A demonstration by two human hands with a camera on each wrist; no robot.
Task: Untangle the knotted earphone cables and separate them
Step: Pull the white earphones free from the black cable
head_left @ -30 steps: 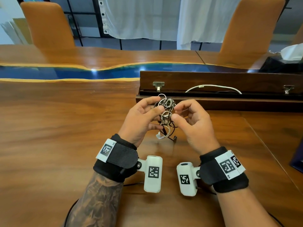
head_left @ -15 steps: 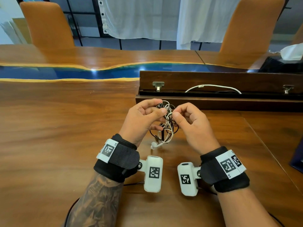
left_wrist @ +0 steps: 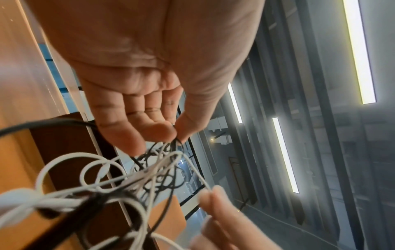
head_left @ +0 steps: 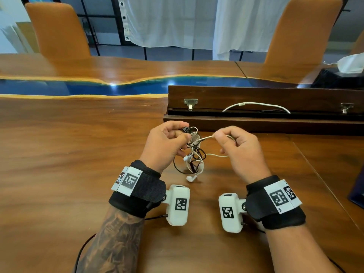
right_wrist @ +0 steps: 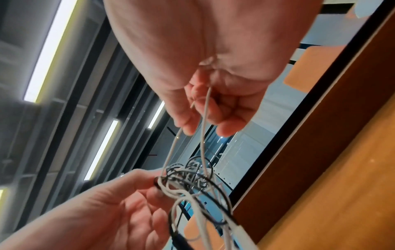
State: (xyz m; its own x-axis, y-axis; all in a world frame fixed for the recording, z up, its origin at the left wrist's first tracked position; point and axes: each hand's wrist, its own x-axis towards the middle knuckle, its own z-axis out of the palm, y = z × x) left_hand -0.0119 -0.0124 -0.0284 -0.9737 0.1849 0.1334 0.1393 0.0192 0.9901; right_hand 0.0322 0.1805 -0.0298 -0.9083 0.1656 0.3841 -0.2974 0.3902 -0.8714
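A knot of white and black earphone cables (head_left: 194,152) hangs between my hands above the wooden table (head_left: 78,154). My left hand (head_left: 167,142) pinches the top of the knot between thumb and fingers (left_wrist: 177,133). My right hand (head_left: 232,142) pinches a white strand (head_left: 206,137) drawn sideways out of the knot; in the right wrist view that strand (right_wrist: 204,128) runs from its fingers down to the tangle (right_wrist: 192,179). White earbuds (head_left: 191,178) dangle at the bottom, close to the tabletop. Loops of white and black cable (left_wrist: 132,182) fill the left wrist view.
A long dark wooden box (head_left: 266,95) with its lid raised lies just beyond my hands, with a white cable (head_left: 256,104) inside. Two orange chairs (head_left: 59,28) stand across the table. A dark object (head_left: 357,190) sits at the right edge.
My right hand has moved to the right, drawing a white strand out of the knot. The hands are further apart and the tangle hangs looser and lower.
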